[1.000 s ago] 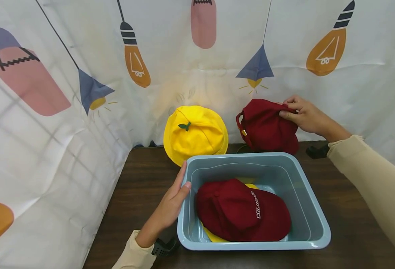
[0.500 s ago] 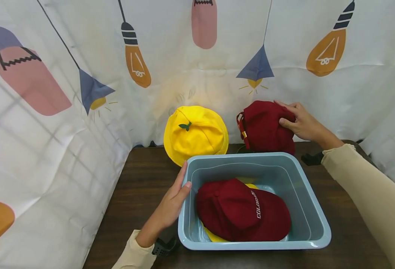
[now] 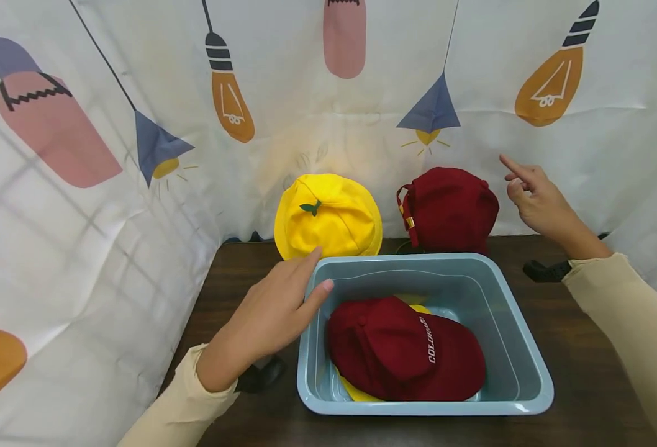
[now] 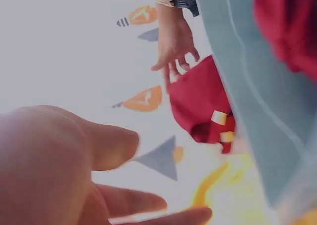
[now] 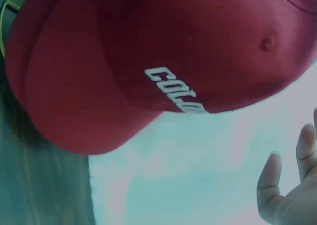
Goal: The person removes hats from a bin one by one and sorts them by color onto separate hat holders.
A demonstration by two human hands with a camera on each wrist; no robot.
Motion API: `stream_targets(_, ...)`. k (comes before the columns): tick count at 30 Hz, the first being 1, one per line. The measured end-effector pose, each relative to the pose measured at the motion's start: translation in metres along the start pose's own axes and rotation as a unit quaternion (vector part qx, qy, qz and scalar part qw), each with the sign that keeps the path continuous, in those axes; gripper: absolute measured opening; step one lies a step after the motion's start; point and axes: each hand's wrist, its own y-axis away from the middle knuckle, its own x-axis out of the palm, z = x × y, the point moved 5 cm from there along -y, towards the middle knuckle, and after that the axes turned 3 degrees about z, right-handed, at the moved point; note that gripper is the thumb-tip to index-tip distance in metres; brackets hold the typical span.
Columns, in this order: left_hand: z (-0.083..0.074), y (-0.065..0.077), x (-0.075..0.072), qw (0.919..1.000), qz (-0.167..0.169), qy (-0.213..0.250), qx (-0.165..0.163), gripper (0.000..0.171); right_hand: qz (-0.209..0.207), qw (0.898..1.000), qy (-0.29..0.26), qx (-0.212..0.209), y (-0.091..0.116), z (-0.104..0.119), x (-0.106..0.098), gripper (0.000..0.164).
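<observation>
A dark red baseball cap [image 3: 448, 208] stands at the back right against the curtain, its back strap to the left. In the right wrist view its brim [image 5: 74, 81] and white lettering [image 5: 173, 90] show. My right hand [image 3: 543, 202] is just right of this cap, apart from it, index finger out and other fingers loosely bent. My left hand [image 3: 267, 313], fingers relaxed, overlaps the left rim of a blue-grey plastic bin [image 3: 423, 408] in the head view. Inside the bin a second dark red cap [image 3: 395, 354], lettered on its front, lies over something yellow [image 3: 353, 390], mostly hidden.
Behind the bin's left corner a yellow bucket hat [image 3: 331, 217] with a green sprout leans against the curtain. The white curtain [image 3: 339, 143] with lamp prints encloses the back and left of the dark wooden table [image 3: 233, 273].
My right hand has let go of the back cap and drawn away to the right. My left hand has lifted off its grip on the bin's left rim.
</observation>
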Motion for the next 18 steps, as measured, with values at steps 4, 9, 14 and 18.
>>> stream_targets(4, -0.029, -0.041, -0.022, 0.9984, 0.003, -0.028, 0.050, 0.062, -0.019, 1.000, -0.003, 0.010, 0.008, -0.010, -0.001, 0.055)
stream_targets(9, -0.057, -0.113, -0.030, 0.9954, 0.018, -0.030, 0.090, 0.060, -0.034, 0.999, -0.024, 0.015, 0.013, -0.024, 0.006, 0.054)
stream_targets(14, -0.077, -0.176, -0.019, 0.9930, 0.039, -0.028, 0.108, 0.062, -0.040, 0.998, -0.045, 0.018, 0.014, -0.034, 0.021, 0.054)
stream_targets(18, -0.083, -0.211, 0.003, 0.9938, 0.064, -0.017, 0.089, 0.069, -0.049, 0.997, -0.065, 0.019, 0.013, -0.041, 0.034, 0.054)
